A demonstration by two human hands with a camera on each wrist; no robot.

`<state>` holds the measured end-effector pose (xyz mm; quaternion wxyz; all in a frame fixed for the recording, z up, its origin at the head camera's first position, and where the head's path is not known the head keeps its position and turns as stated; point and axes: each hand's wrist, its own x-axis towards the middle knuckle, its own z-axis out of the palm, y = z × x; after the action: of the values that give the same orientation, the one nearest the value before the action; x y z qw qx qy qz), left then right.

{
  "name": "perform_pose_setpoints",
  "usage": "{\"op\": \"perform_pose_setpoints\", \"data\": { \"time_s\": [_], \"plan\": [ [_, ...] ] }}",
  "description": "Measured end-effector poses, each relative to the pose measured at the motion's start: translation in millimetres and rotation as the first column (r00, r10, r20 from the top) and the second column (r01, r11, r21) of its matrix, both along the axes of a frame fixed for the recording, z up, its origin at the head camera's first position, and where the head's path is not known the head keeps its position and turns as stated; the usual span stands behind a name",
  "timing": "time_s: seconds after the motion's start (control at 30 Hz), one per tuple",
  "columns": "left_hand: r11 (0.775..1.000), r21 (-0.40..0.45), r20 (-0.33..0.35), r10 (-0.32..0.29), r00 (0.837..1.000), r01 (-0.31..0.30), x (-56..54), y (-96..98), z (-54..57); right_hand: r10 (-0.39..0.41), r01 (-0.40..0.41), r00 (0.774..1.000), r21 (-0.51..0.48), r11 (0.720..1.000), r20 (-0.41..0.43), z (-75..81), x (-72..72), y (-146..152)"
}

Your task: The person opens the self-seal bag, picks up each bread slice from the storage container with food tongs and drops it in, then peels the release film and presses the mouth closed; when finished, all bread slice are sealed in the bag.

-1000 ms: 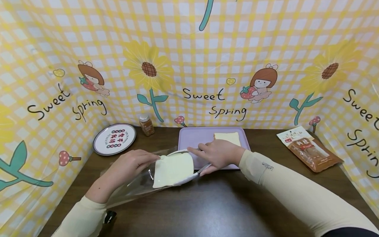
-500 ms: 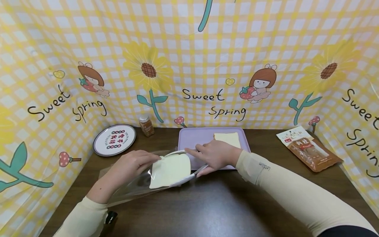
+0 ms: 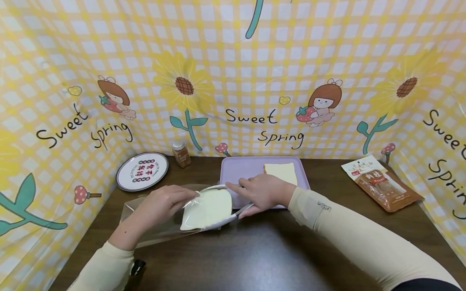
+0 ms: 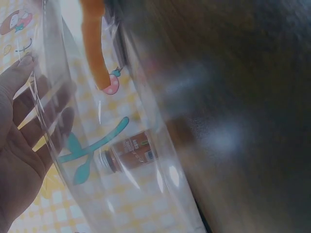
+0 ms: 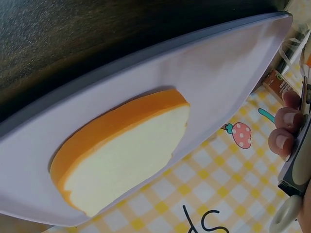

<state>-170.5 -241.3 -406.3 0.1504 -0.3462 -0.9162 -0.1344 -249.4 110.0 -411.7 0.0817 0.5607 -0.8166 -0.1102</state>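
In the head view, my left hand point(image 3: 164, 202) holds the rim of a clear plastic bag point(image 3: 160, 228) between thumb and fingers. The left wrist view shows the thumb point(image 4: 19, 70) at the film's edge, with the other fingers seen through it. My right hand point(image 3: 262, 196) grips a pair of tongs point(image 3: 225, 221), whose pale jaws lie along two sides of a white bread slice point(image 3: 207, 208). That slice sits mostly inside the bag's mouth. Part of the tongs' handle point(image 5: 296, 160) shows in the right wrist view.
A second bread slice point(image 5: 131, 155) lies on the lilac tray point(image 3: 236, 165) behind my right hand. At the back left stand a round plate point(image 3: 125, 173) and a small spice jar point(image 3: 181, 153). A brown food packet point(image 3: 382, 184) lies on the right.
My right hand and the tongs have moved a little to the left, carrying the bread slice deeper into the bag. My left hand has stayed nearly still.
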Motion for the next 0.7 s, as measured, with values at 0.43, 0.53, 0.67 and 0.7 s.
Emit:
{"op": "perform_pose_setpoints", "data": {
  "time_s": [0.43, 0.53, 0.67, 0.7],
  "plan": [
    [1.000, -0.003, 0.024, 0.020, 1.000, -0.020, 0.0, -6.0, 6.2, -0.065, 0.064, 0.995, 0.007, 0.998, 0.074, -5.3, 0.5, 5.0],
    [1.000, -0.006, 0.036, 0.019, 0.999, -0.019, 0.2, -6.3, 7.0, -0.075, 0.074, 0.994, 0.007, 0.997, 0.083, -6.2, 1.4, 6.4],
    [1.000, 0.000, 0.052, 0.021, 0.998, -0.021, -0.6, -5.7, 6.1, -0.075, 0.075, 0.994, 0.005, 0.997, 0.085, -7.4, 1.9, 7.2],
    [1.000, 0.002, 0.053, 0.023, 0.998, -0.023, -0.8, -5.5, 5.7, -0.078, 0.078, 0.993, 0.004, 0.997, 0.091, -7.6, 1.9, 7.3]
  ]
}}
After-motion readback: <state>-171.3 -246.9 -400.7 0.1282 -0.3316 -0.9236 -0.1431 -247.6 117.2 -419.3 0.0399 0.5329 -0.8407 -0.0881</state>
